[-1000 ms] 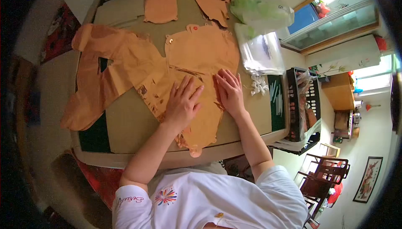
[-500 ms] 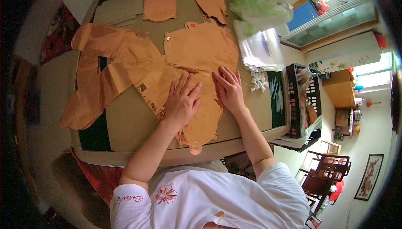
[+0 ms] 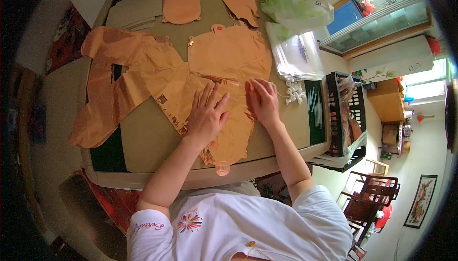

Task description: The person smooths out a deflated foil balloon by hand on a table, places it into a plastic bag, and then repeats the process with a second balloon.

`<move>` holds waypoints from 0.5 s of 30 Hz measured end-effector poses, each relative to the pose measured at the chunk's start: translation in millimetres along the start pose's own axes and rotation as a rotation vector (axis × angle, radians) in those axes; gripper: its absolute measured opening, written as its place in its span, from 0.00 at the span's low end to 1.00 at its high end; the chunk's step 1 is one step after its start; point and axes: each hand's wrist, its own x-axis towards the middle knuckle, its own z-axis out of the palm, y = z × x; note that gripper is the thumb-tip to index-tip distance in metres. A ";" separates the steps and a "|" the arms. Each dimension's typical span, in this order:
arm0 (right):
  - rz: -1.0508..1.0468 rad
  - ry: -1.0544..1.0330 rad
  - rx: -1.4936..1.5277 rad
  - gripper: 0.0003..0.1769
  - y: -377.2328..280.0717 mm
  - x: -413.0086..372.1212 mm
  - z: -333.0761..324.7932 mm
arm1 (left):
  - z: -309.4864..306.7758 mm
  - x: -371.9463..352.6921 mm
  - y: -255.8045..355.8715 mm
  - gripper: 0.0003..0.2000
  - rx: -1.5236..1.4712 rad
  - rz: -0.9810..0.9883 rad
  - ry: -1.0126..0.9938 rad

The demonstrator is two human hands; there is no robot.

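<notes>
A deflated rose-gold foil balloon (image 3: pixel 229 53) lies flat on the table, its lower part folded and wrinkled. My left hand (image 3: pixel 208 110) rests palm down on that lower part, fingers spread. At the balloon's right edge, my right hand (image 3: pixel 264 102) has its fingers curled in and pinches the foil. To the left, a second long foil piece (image 3: pixel 119 77) stretches out and meets the balloon near my left hand. A small tab (image 3: pixel 222 170) hangs over the table's front edge.
More foil balloons (image 3: pixel 183 3) lie at the back beside stacked grey sheets (image 3: pixel 131 13). On the right are clear plastic bags (image 3: pixel 298 58), a green-white bag (image 3: pixel 296 10), white ribbon coils (image 3: pixel 295 92), white straws (image 3: pixel 315 106) and a black crate (image 3: pixel 336 118).
My right hand's fingers have curled from nearly flat into a pinch at the balloon's right edge. My left hand has stayed in place.
</notes>
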 end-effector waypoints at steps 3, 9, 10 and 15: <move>0.079 0.029 -0.063 0.17 -1.5 0.2 -2.1 | 0.8 -0.2 -0.3 0.27 0.002 -0.004 -0.006; -0.120 -0.020 -0.139 0.16 -16.5 -8.1 -14.2 | 4.8 -1.6 -0.6 0.26 -0.081 -0.053 -0.031; -0.193 -0.061 -0.056 0.16 -16.9 -18.3 -17.4 | 6.8 -3.0 -0.5 0.26 -0.115 -0.067 -0.051; -0.500 -0.382 0.299 0.17 -66.1 -81.3 -41.5 | 0.6 -0.3 -0.4 0.26 -0.011 -0.020 -0.005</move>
